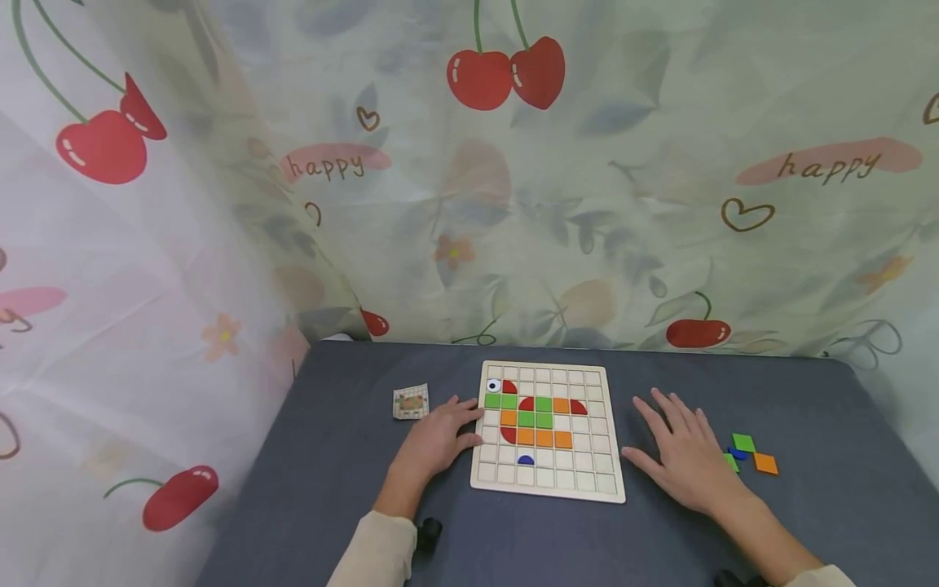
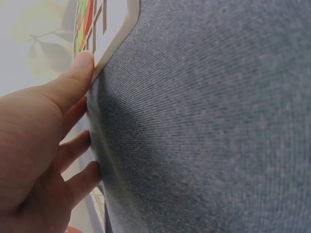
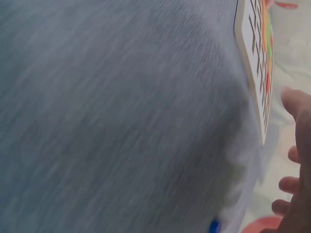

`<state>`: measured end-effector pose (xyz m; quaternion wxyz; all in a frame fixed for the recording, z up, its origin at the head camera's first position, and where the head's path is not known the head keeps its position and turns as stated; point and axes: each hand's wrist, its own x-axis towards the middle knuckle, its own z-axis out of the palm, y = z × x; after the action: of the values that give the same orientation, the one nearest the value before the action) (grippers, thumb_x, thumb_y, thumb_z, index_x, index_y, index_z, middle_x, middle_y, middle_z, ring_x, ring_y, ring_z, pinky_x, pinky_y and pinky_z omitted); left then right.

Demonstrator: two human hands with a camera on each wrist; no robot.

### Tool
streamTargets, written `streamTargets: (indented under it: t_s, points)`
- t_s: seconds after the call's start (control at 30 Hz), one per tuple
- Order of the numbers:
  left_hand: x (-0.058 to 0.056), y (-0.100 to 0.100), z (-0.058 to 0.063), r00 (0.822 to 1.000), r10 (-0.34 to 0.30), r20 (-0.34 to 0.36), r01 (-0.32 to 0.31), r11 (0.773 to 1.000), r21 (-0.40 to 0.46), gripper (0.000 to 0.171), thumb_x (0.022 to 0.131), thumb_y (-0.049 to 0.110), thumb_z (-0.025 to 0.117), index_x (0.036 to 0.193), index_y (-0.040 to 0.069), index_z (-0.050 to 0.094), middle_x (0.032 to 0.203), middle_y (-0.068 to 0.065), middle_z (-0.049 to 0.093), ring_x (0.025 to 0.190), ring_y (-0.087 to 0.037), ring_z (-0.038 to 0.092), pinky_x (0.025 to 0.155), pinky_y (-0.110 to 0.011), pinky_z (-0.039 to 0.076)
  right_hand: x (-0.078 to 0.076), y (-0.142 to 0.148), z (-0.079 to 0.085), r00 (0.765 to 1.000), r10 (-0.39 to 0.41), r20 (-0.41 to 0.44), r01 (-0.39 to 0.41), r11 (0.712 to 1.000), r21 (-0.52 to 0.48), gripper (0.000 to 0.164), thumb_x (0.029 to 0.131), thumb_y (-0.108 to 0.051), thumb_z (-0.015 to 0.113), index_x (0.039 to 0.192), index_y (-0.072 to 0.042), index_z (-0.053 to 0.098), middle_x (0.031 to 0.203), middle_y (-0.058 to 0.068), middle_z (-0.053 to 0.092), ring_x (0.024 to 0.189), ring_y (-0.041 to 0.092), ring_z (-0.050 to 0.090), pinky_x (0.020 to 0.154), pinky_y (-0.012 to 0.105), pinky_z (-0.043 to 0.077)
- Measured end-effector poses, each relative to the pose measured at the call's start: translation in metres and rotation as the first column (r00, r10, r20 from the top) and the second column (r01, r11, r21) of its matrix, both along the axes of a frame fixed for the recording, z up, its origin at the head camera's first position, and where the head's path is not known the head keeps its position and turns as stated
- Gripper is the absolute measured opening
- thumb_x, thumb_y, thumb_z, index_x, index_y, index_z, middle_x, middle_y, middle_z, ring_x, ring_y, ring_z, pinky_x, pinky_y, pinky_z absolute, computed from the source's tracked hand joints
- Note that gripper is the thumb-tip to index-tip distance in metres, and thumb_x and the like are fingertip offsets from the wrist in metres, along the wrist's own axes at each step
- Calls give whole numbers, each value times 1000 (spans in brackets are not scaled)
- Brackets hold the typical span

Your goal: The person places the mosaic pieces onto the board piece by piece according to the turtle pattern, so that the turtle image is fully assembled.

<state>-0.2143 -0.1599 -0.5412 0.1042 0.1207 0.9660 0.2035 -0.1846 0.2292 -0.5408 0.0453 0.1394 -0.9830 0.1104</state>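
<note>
A white gridded board [image 1: 597, 466] lies on the table with green, orange and red tiles laid in a patterned figure, an eye tile [image 1: 494, 386] at its upper left. Lower down on the grid sits a blue half-circle piece [image 1: 526, 460]. My left hand [image 1: 434, 440] rests at the board's left edge, thumb and fingertips right at the rim, fingers relaxed. To the right of the board, my right hand [image 1: 688, 456] is spread over the table and holds nothing. Just beyond it lie loose tiles: a green one [image 1: 743, 443], an orange one [image 1: 766, 464] and a blue one [image 1: 738, 454].
A small picture card [image 1: 411, 403] lies left of the board, close to my left fingers. Another green tile [image 1: 731, 462] is partly hidden by my right hand. The dark grey tablecloth [image 1: 352, 391] reaches back to a printed curtain [image 1: 411, 285].
</note>
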Motion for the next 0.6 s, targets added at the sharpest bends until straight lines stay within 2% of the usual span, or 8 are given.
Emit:
streamTargets:
  t_s: [0.17, 0.37, 0.6]
  points:
    - [0, -1, -1, 1000, -6, -10, 6, 1000, 5, 58, 93, 44, 70, 147, 26, 57, 159, 4, 48, 154, -29, 36, 121, -55, 39, 5, 26, -1, 1000, 4, -5, -4, 1000, -27, 83, 93, -59, 67, 156, -11, 41, 159, 25, 36, 143, 53, 34, 111, 78, 28]
    - [1, 0, 0, 1000, 5, -15, -5, 1000, 9, 58, 93, 44, 70, 147, 26, 57, 159, 4, 49, 154, -29, 36, 121, -55, 38, 11, 56, -1, 999, 7, -31, -10, 994, -107, 77, 93, -49, 72, 151, -7, 46, 153, 26, 43, 139, 53, 38, 102, 76, 36]
    - [0, 2, 2, 1000, 12, -7, -12, 1000, 6, 58, 93, 43, 71, 147, 26, 58, 159, 4, 49, 155, -29, 36, 122, -56, 37, 18, 79, -4, 1000, -10, 18, 12, 990, -142, 69, 93, -44, 73, 147, -7, 51, 149, 24, 48, 137, 52, 39, 96, 75, 37]
